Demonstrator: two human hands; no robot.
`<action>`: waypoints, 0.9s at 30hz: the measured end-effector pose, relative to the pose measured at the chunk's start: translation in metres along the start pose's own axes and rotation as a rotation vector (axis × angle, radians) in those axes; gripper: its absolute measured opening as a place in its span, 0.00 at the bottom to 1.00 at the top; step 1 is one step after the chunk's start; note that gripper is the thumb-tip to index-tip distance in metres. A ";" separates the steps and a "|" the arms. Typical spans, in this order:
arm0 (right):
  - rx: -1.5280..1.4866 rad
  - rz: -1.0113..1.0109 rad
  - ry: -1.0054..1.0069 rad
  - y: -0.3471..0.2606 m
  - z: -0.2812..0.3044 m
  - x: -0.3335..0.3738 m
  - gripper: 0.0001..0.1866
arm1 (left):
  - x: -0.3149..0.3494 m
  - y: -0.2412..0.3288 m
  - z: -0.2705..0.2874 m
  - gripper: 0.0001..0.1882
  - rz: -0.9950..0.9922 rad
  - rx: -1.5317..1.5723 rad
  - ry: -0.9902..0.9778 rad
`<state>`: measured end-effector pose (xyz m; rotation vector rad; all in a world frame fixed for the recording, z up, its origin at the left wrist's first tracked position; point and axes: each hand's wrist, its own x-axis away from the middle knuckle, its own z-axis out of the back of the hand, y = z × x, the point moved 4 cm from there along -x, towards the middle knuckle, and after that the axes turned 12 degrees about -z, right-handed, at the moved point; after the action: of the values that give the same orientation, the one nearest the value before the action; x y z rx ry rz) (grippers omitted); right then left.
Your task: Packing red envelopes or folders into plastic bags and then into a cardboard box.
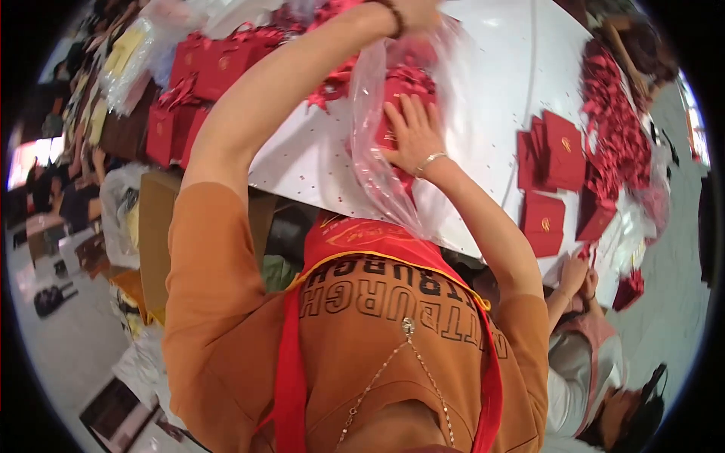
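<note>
A clear plastic bag (368, 162) lies on the white table in front of me, with a stack of small red gift bags (408, 81) with red ribbons inside it. My right hand (415, 136) presses flat on the stack, its fingers spread. At the top edge, my left hand (420, 13) reaches over the far end of the plastic bag. It is blurred and partly cut off, so its fingers and anything in them cannot be made out.
More red gift bags (223, 64) are piled at the far left. Others (563, 151) lie at the right beside a heap of red ribbons (612, 113). A co-worker's hands (578, 275) are at the right edge of the white table (491, 90). A cardboard box (162, 234) stands left of me.
</note>
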<state>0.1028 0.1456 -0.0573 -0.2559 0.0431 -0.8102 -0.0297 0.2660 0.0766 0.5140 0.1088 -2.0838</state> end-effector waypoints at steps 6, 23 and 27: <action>-0.096 0.116 0.103 0.021 -0.025 -0.001 0.38 | 0.081 0.168 0.006 0.18 -0.246 0.174 -0.548; 0.147 0.019 0.000 0.001 -0.002 -0.001 0.45 | 0.490 -0.089 0.054 0.41 1.116 0.204 0.141; 0.154 0.014 -0.019 0.002 -0.002 0.000 0.45 | 0.496 -0.111 0.042 0.47 1.186 0.589 -0.176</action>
<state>0.1040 0.1467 -0.0601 -0.1177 -0.0355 -0.7930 -0.3620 -0.0791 -0.0981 0.5386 -0.7593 -0.9411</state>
